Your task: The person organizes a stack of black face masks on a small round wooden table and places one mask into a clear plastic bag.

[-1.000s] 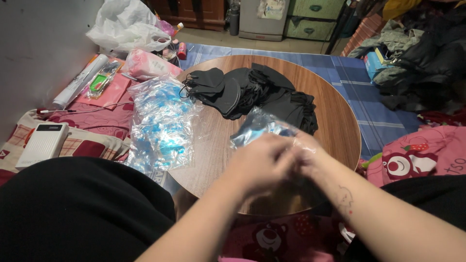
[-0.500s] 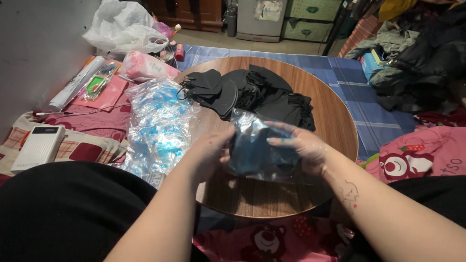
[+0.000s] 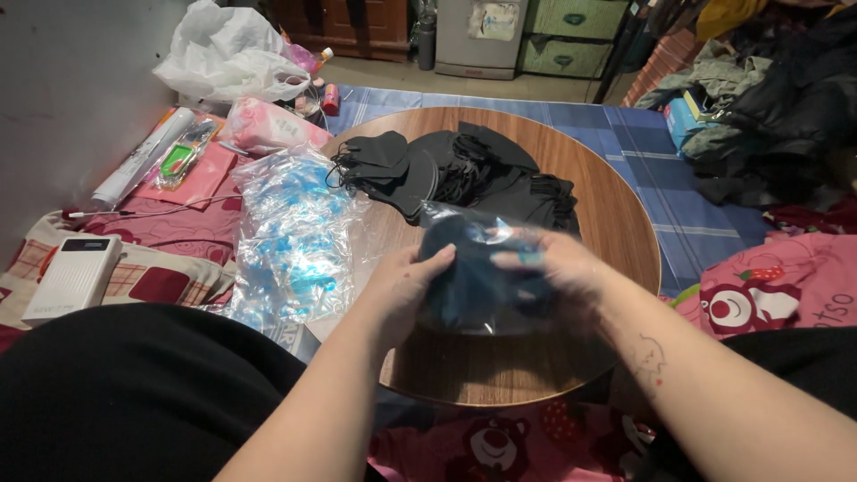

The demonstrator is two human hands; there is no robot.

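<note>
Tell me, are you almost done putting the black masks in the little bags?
Hard to say how close. Done: I cannot see any finished packs for sure. In hand: the left hand and right hand hold a clear bag with something dark inside. Left: a pile of black masks lies loose on the round table, and a heap of clear bags beside it.

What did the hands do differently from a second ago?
The left hand and right hand moved apart and forward from the table's near edge, now holding a clear bag with a dark mask inside, spread between them. The pile of black masks, the clear packets and the round table stayed put.
</note>
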